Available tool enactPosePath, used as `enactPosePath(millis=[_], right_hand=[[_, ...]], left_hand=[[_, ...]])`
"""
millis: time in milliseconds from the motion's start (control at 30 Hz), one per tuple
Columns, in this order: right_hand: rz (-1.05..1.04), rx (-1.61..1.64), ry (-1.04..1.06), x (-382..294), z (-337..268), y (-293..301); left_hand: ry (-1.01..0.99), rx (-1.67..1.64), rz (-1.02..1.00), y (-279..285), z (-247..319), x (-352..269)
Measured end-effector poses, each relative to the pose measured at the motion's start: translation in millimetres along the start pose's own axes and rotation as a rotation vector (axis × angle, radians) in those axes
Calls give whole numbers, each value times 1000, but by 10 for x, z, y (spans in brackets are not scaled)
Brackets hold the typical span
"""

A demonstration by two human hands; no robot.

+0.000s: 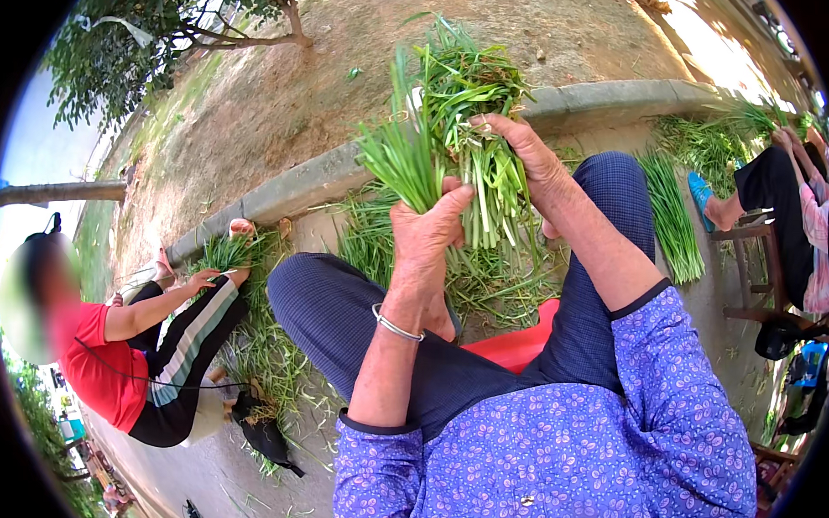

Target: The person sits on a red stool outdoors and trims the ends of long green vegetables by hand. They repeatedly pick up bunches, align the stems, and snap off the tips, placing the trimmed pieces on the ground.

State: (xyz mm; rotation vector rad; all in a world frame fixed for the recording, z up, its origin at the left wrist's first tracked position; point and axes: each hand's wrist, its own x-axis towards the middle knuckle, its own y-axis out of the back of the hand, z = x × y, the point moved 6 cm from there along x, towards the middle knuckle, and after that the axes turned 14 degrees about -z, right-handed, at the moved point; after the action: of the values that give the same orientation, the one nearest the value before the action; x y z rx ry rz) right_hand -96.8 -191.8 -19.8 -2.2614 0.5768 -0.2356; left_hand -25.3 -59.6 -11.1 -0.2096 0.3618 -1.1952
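Observation:
Long green stalks that look like garlic chives fill both hands, held up in front of my knees. My left hand (427,221), with a metal bangle (397,322) on its wrist, grips an upright chive bunch (409,160). Just beside it my right hand (527,145) is closed around a messier bunch (478,85), whose pale stem ends hang down and whose leaf tips look tangled with brown bits. The two bunches touch, and some of the fingers are hidden behind the stalks. Loose chives (501,287) lie on the ground between my legs.
A neat row of chives (670,216) lies right of my knee. Beyond runs a concrete kerb (302,187). A seated person in red (109,352) handles chives at the left, near a black bag (263,429). Another person's hands (787,136) hold stalks at far right. Something red (520,344) sits beneath me.

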Motion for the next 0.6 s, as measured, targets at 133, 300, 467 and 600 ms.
enactPosePath(millis=[133, 300, 467, 600], right_hand=[[16, -94, -12, -17, -49, 65], [63, -19, -2, -46, -74, 145], [-1, 11, 63, -150, -255, 14], [20, -20, 1, -144, -254, 53]], left_hand=[[-4, -4, -9, 102, 133, -23], [27, -58, -61, 123, 236, -77], [63, -16, -70, 142, 223, -96], [92, -51, -127, 116, 223, -89]])
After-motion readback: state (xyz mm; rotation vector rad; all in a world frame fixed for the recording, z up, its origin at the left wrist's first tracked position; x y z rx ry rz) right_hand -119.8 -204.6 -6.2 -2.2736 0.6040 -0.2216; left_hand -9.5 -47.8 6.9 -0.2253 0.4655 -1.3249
